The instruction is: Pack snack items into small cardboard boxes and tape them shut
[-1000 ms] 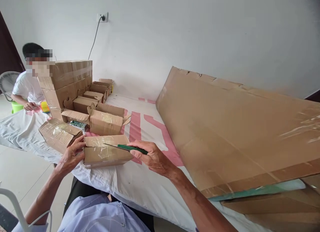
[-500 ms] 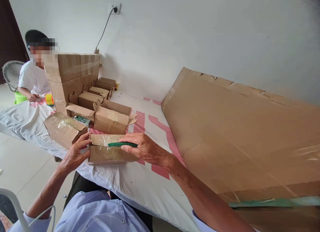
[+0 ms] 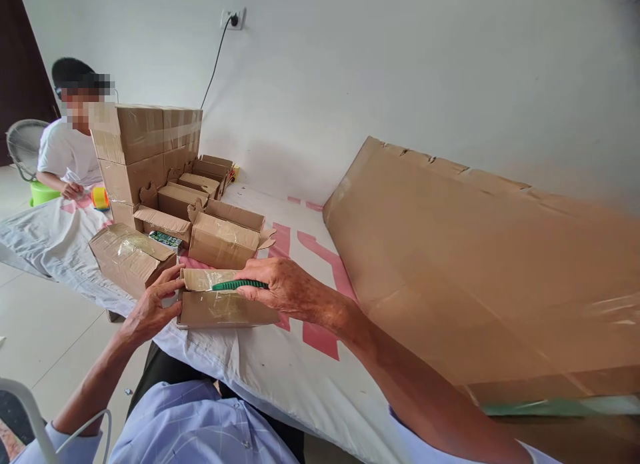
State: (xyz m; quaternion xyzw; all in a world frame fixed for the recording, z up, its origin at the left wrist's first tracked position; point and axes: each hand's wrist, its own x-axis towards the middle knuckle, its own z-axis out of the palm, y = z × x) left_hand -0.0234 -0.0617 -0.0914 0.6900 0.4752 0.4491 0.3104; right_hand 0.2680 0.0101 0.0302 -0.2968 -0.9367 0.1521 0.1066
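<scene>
A small taped cardboard box [image 3: 215, 312] lies right in front of me near the table's front edge, with a seam running along its top. My left hand [image 3: 155, 305] grips its left end, fingers on the top edge and thumb at the near side. In my right hand [image 3: 280, 285] is a green utility knife [image 3: 227, 285] with a ribbed handle, held flat over the seam. Its tip points left into the clear tape; the blade itself is hard to make out. Another taped box [image 3: 127, 254] sits just beyond my left hand.
Several open boxes [image 3: 225, 237] stand behind, beside a stack of closed cartons [image 3: 143, 134]. A green-printed pack [image 3: 166, 240] lies among them. One large cardboard sheet [image 3: 475, 271] leans at the right. A person [image 3: 70, 151] sits at the far left near a yellow tape roll [image 3: 100, 197].
My right hand has slid slightly left along the seam with the knife, whose handle now tilts a little. My left hand and the box stay in place.
</scene>
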